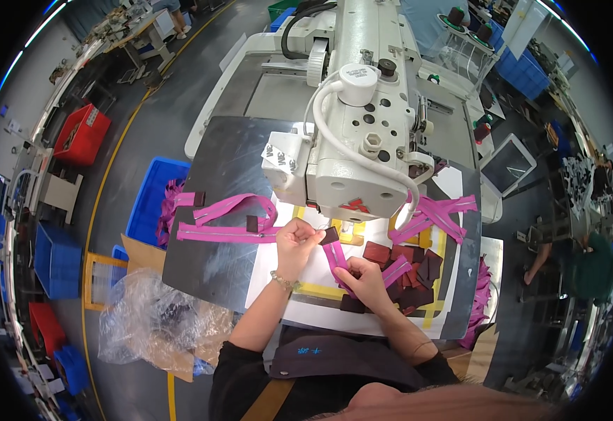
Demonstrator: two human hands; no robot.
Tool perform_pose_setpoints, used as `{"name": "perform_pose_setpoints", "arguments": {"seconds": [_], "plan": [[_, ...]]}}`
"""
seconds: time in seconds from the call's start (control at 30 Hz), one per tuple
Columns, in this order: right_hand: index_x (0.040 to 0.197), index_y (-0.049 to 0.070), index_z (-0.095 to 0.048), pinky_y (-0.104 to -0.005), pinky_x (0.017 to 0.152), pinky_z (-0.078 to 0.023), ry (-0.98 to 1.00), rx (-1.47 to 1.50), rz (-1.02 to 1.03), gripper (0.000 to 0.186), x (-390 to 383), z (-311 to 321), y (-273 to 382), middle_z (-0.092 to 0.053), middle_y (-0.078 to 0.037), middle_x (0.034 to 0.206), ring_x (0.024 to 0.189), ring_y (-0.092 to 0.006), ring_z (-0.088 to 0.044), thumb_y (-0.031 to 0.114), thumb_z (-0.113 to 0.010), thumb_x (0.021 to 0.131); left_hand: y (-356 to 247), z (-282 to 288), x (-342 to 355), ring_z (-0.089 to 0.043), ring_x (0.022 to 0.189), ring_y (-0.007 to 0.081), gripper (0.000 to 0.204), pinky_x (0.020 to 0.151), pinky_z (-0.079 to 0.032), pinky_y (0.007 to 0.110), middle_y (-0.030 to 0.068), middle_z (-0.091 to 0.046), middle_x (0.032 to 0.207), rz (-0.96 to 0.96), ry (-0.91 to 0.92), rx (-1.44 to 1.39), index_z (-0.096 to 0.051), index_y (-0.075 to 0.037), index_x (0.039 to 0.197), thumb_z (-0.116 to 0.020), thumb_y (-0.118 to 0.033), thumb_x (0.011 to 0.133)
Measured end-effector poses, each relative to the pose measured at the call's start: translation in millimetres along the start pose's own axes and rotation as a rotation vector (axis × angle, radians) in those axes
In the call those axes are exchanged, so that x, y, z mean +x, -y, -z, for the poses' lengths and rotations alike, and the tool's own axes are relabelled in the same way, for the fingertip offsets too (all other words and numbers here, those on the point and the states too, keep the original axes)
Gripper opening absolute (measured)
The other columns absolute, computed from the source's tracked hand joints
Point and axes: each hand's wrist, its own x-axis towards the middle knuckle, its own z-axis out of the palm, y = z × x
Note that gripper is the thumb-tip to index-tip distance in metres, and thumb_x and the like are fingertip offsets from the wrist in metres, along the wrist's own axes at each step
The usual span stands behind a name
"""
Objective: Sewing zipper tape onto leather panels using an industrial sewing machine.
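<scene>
My left hand (295, 244) is closed in a pinch at the dark brown end tab (330, 236) of a pink zipper (334, 257). Lower down, the fingers of my right hand (364, 282) close round the same zipper's tape, which hangs between the two hands. Both hands are just below the head of a white sewing machine (362, 175), over the white sheet on its table. To the left lies another pink zipper (232, 235), curled on the metal plate. Beside my right hand is a loose pile of dark red and brown patches (413, 277).
More pink zippers cross at the right (436, 216). A blue bin (153, 200) with zippers stands left of the table, above a crumpled clear plastic bag (159, 323). Another bundle of pink zippers (480, 302) hangs off the right edge, below a tablet-like screen (508, 167).
</scene>
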Motion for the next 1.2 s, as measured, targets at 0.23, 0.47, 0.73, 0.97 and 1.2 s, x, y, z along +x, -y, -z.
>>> {"name": "perform_pose_setpoints", "arguments": {"seconds": [0.23,0.47,0.73,0.97,1.2], "plan": [[0.104,0.002,-0.058,-0.0239,0.054,-0.041,0.021,0.018,-0.017,0.025,-8.4,7.0,28.3,-0.063,-0.003,0.068,0.059,-0.0068,-0.054,0.016,-0.069,0.087,-0.3,-0.6,0.3,-0.053,0.061,0.0013,0.021,0.057,-0.040,0.017,-0.0015,-0.061,0.072,-0.018,0.007,-0.025,-0.053,-0.006,0.077,-0.068,0.008,0.081],[0.129,0.008,-0.052,-0.0319,0.078,-0.040,0.084,-0.280,0.044,0.053,-45.6,36.0,80.4,-0.064,-0.005,0.076,0.073,-0.0156,-0.058,0.009,-0.071,0.080,1.1,2.7,4.6,-0.054,0.060,0.0028,0.018,0.056,-0.042,0.018,-0.0004,-0.062,0.072,-0.035,-0.010,-0.015,-0.054,-0.006,0.079,-0.069,0.005,0.082],[0.122,0.013,-0.061,-0.0363,0.075,-0.039,-0.032,-0.860,0.504,0.046,-80.9,39.3,82.9,-0.060,-0.002,0.083,0.077,-0.0207,-0.058,0.011,-0.072,0.077,-0.5,4.9,7.2,-0.057,0.063,0.0051,0.017,0.060,-0.044,0.017,0.0017,-0.063,0.073,-0.048,-0.054,0.001,-0.055,-0.002,0.082,-0.069,0.006,0.082],[0.133,0.012,-0.051,-0.0359,0.087,-0.043,0.590,-0.693,0.588,0.049,-70.3,-4.5,42.3,-0.059,-0.008,0.120,0.111,-0.0237,-0.056,0.024,-0.064,0.087,-3.7,29.0,21.0,-0.055,0.087,0.0097,0.024,0.078,-0.045,0.024,0.0030,-0.061,0.096,-0.354,-0.173,0.540,-0.058,-0.002,0.098,-0.071,0.000,0.079],[0.123,0.008,-0.057,-0.0353,0.073,-0.045,0.190,-0.763,0.641,0.038,-61.3,10.0,26.2,-0.064,-0.006,0.090,0.082,-0.0228,-0.061,0.016,-0.062,0.086,-28.6,23.2,7.3,-0.057,0.093,0.0241,0.013,0.086,-0.044,0.033,0.0102,-0.062,0.100,-0.692,-0.125,0.801,-0.060,-0.002,0.093,-0.064,0.000,0.081]]}}
